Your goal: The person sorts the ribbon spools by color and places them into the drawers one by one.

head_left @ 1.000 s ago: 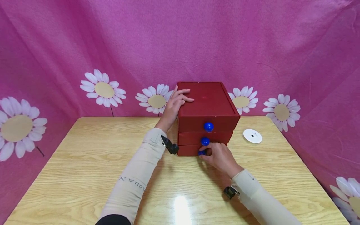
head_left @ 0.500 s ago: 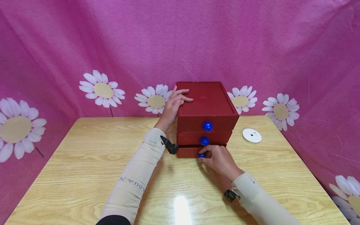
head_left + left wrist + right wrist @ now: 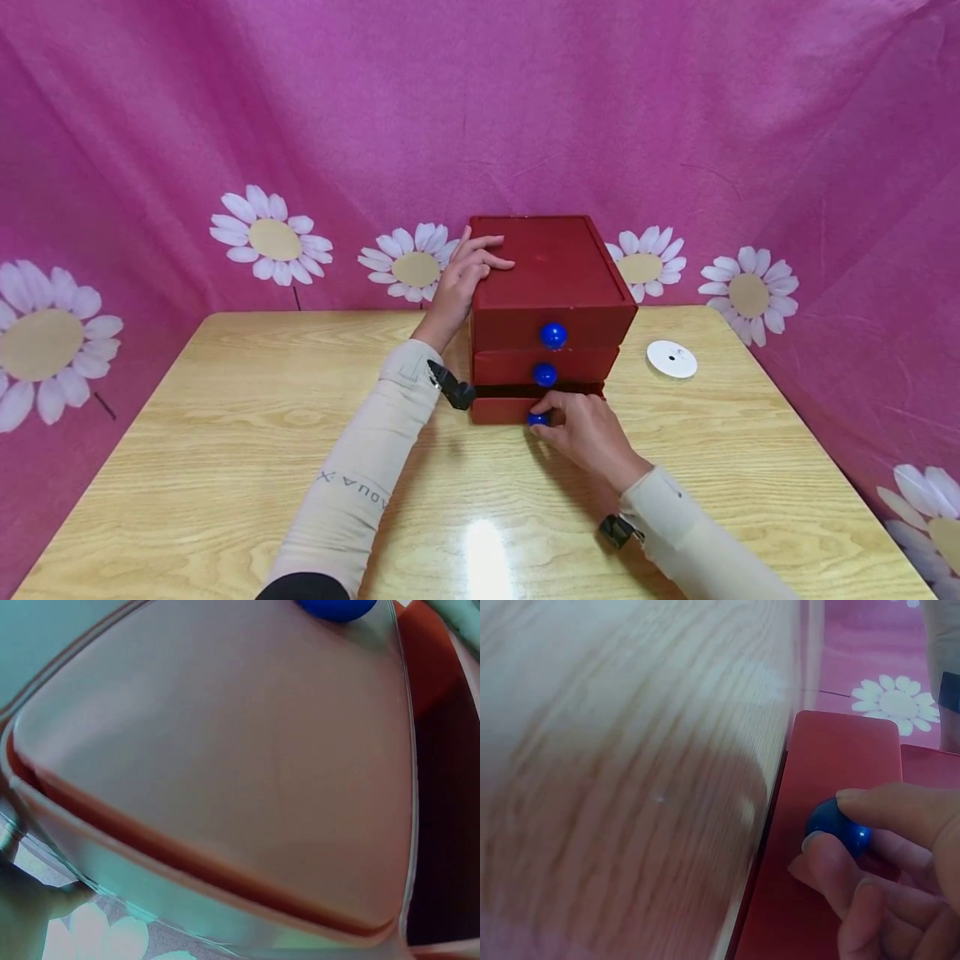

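Note:
A red chest with three stacked drawers (image 3: 547, 262) stands at the back of the table, each drawer bearing a round blue knob. My right hand (image 3: 588, 433) pinches the lowest blue knob (image 3: 832, 821) between thumb and fingers. That bottom drawer (image 3: 498, 410) is pulled out a little, and a dark gap shows above its front. The top knob (image 3: 553, 336) and the middle knob (image 3: 545, 374) are untouched, their drawers closed. At the chest's upper left edge rests my left hand (image 3: 461, 283), fingers spread over the top. What lies inside the bottom drawer cannot be seen.
A white disc with a small centre hole (image 3: 672, 359) lies on the wooden table (image 3: 300, 400), right of the chest. Behind the table hangs a pink cloth (image 3: 480, 108) printed with white daisies.
The bottom drawer has slid out toward me, from closed to partly open, with my right hand on its knob. My left hand has stayed on the chest.

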`<state>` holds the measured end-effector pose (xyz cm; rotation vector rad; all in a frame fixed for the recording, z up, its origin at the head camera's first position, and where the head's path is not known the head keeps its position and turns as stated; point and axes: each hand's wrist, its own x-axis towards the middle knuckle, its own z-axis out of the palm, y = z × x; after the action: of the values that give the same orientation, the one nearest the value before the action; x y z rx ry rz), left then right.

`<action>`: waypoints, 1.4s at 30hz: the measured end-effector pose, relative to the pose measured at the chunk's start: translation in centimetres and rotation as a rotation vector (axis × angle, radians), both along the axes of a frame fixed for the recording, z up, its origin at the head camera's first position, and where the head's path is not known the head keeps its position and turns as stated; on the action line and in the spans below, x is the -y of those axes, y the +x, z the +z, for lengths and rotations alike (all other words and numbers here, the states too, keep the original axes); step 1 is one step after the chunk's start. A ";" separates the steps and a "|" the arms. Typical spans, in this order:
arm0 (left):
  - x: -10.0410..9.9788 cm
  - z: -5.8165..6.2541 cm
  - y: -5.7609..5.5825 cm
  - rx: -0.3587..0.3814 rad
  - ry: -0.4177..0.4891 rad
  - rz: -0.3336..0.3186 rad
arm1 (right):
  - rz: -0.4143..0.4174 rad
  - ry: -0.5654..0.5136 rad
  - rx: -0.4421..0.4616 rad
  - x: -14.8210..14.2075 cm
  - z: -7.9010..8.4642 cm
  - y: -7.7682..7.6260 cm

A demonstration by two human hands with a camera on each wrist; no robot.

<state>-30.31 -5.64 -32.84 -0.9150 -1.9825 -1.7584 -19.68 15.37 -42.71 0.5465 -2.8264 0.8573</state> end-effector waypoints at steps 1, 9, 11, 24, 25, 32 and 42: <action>0.0 0.0 0.0 0.000 0.000 -0.001 | -0.001 0.003 -0.002 0.0 0.0 0.1; -0.1 0.0 0.0 0.012 -0.002 0.003 | -0.007 0.021 -0.021 0.0 -0.1 0.7; -0.1 0.0 0.0 0.012 0.000 0.002 | -0.009 0.027 -0.021 0.0 -0.1 0.9; 0.0 0.0 -0.1 0.015 0.013 0.002 | -0.013 0.024 -0.015 0.0 -0.1 1.9; -0.1 0.0 -0.1 0.011 0.015 0.001 | -0.013 0.025 -0.014 0.0 -0.1 1.9; -0.1 0.0 -0.1 0.006 0.024 0.003 | -0.015 0.031 -0.007 0.0 0.0 2.5; -0.1 0.1 0.1 -0.001 0.004 0.004 | -0.009 0.030 -0.008 -0.1 0.0 3.2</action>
<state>-30.25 -5.53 -32.69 -0.9095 -1.9780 -1.7594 -16.49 15.44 -42.72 0.5397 -2.8363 0.8101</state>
